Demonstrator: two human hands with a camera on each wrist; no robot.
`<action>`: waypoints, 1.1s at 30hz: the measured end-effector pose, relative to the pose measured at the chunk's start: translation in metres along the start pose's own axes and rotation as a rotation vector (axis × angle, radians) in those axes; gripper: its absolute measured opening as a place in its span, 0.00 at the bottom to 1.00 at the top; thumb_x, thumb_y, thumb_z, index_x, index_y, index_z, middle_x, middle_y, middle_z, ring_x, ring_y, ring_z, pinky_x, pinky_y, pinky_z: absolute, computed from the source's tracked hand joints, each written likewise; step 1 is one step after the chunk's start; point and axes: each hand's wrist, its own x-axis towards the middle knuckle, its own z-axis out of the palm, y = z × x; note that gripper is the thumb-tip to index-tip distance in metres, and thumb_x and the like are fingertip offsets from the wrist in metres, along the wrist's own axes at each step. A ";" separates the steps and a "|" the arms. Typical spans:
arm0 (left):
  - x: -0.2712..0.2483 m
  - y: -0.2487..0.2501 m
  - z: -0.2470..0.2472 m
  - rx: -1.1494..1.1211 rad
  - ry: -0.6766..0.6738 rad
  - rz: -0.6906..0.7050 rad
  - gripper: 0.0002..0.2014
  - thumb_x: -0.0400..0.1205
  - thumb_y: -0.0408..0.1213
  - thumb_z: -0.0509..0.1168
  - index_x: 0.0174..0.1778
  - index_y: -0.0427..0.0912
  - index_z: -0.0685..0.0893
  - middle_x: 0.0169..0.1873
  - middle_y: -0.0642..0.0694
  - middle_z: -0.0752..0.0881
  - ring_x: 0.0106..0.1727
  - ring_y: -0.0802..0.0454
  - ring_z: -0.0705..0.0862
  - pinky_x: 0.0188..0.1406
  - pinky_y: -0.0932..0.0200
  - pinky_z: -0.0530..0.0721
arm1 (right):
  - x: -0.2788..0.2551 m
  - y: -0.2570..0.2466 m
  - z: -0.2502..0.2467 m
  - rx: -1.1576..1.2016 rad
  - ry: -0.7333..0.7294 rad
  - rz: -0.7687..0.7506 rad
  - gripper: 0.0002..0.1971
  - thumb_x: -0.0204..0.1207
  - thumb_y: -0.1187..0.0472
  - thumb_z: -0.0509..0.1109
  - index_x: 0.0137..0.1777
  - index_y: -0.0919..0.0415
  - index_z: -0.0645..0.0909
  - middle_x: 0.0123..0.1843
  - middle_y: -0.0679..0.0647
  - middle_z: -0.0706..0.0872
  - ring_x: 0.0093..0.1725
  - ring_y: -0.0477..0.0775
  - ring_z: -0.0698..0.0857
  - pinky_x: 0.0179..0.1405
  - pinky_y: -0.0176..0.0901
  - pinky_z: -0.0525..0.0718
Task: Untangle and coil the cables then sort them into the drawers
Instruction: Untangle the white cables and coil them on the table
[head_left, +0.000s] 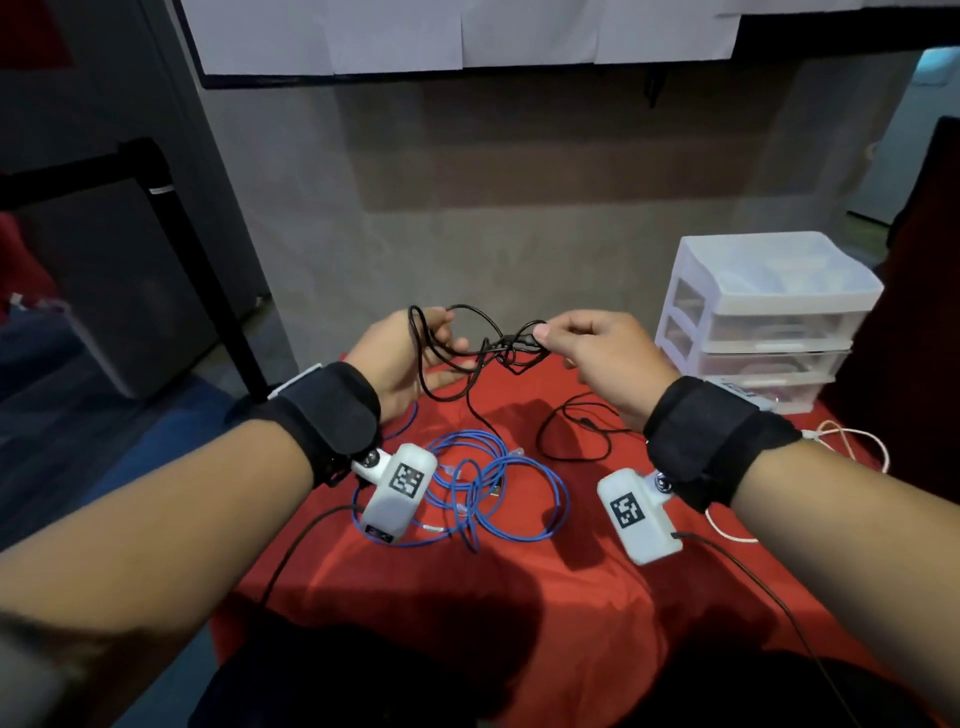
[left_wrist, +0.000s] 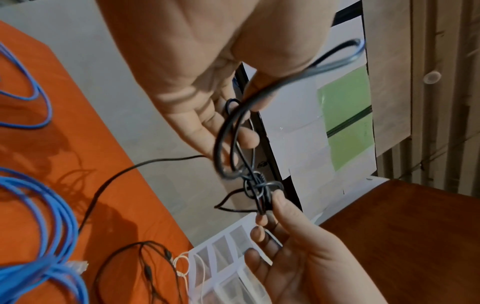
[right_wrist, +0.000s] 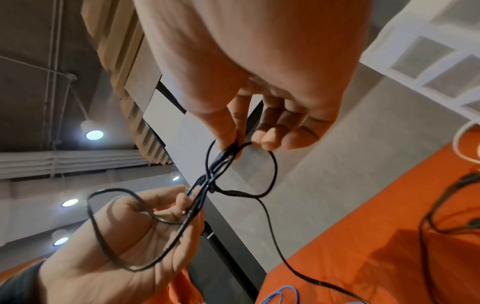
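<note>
Two hands hold one knotted black cable (head_left: 488, 345) above the desk (head_left: 519, 571).
Left hand (head_left: 400, 358) curls round its loops at 9 o'clock; right hand (head_left: 597, 353) pinches the knot.

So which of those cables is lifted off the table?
The black cable, knotted, held between both hands. The blue cable, white cable and thin black one lie on the cloth.

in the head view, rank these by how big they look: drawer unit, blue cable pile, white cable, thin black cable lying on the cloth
1. Blue cable pile and drawer unit: similar spread, and the pile lies nearer, so unranked.
2. White cable: partly hidden by the right wrist.
3. Thin black cable on the cloth: the smallest loop.
</note>
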 end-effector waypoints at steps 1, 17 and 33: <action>-0.002 -0.005 0.003 0.031 -0.023 -0.018 0.05 0.88 0.36 0.60 0.49 0.44 0.80 0.30 0.51 0.77 0.31 0.55 0.86 0.38 0.52 0.92 | -0.001 0.004 0.001 0.017 0.014 -0.001 0.07 0.81 0.56 0.77 0.43 0.58 0.91 0.26 0.36 0.82 0.26 0.33 0.76 0.30 0.26 0.71; 0.038 -0.066 0.044 0.502 -0.328 0.262 0.05 0.82 0.33 0.71 0.53 0.38 0.86 0.36 0.57 0.88 0.31 0.65 0.79 0.32 0.73 0.75 | 0.029 0.081 0.005 0.359 0.205 -0.027 0.06 0.84 0.60 0.72 0.51 0.58 0.91 0.42 0.55 0.91 0.40 0.51 0.85 0.44 0.50 0.85; 0.064 -0.111 0.026 0.250 -0.123 0.243 0.10 0.80 0.31 0.73 0.55 0.37 0.82 0.34 0.41 0.82 0.36 0.51 0.82 0.42 0.52 0.88 | 0.019 0.118 0.029 0.388 0.061 0.055 0.19 0.77 0.61 0.80 0.66 0.56 0.81 0.34 0.54 0.79 0.36 0.55 0.76 0.37 0.42 0.74</action>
